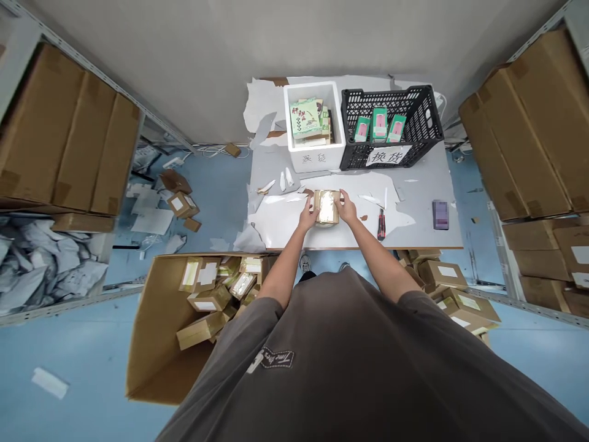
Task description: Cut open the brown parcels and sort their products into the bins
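Box (327,209) was gripped at both sides by left hand (309,216) and right hand (346,207) | box was held between them, over counter (418,212) | tool (381,225) was seen right of hands; bin (315,161) and crate (346,153), beyond

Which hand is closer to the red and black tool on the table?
Right. The right hand holds the right side of the small box, left of the red and black tool; the left hand holds the box's left side, farther from it.
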### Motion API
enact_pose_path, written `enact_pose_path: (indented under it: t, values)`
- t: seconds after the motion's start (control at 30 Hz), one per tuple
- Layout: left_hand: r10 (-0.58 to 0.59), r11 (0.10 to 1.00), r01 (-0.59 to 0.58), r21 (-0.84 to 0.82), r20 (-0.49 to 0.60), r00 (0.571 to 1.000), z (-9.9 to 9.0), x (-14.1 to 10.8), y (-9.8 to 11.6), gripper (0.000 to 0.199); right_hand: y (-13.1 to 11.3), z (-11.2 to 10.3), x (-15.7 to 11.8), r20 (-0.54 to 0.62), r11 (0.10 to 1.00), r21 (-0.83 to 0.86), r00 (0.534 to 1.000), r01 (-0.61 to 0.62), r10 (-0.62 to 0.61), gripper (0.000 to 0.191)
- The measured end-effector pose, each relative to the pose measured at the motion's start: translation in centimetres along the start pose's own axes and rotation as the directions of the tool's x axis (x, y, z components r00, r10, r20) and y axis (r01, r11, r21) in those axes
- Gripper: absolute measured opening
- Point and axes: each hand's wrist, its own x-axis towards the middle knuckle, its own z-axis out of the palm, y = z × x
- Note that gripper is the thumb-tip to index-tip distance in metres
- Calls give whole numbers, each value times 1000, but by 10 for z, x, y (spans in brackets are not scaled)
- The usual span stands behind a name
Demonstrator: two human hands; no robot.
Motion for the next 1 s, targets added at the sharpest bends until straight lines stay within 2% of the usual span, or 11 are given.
enact_pose_path:
  t: [0.1,0.17,0.23,0.4,0.47,0.57,0.67,0.77,0.87,0.93,1.0]
  values:
    - [128,992,-128,24,-17,992,-7,-14,-10,87,15,0,-19,12,987,81,990,138,-140,76]
    - [250,967,-253,38,70,966,-10,-26,-17,86,25,4,-36,55,960,97,962,262,-268,78]
    - [318,942,-328,72,128,940,-9,-37,-21,81,31,10,-53,85,941,98,939,325,-334,74]
    - [314,929,-306,207,-5,949,-4,-49,-5,60,19,16,-67,-26,959,43,960,281,-280,59]
    - [304,932,-288,219,-46,951,-7,-44,5,59,12,9,-58,-56,955,4,953,297,-296,56]
    - [244,951,-224,214,-70,967,-9,-29,14,71,8,1,-29,-55,962,-52,961,268,-271,61]
    - [163,973,-163,162,13,987,1,-10,10,88,14,11,-2,11,984,-54,985,171,-171,71]
    - [134,986,-140,88,71,988,18,3,0,95,22,30,9,83,993,-1,990,116,-116,74]
    - [138,988,-139,64,26,990,25,3,-9,90,30,36,1,72,995,42,993,87,-90,71]
    - [182,980,-183,79,18,983,22,-7,-15,82,38,30,-12,33,991,66,992,116,-118,70]
    - [234,966,-240,100,62,970,14,-25,-23,75,49,20,-30,44,984,70,984,167,-170,72]
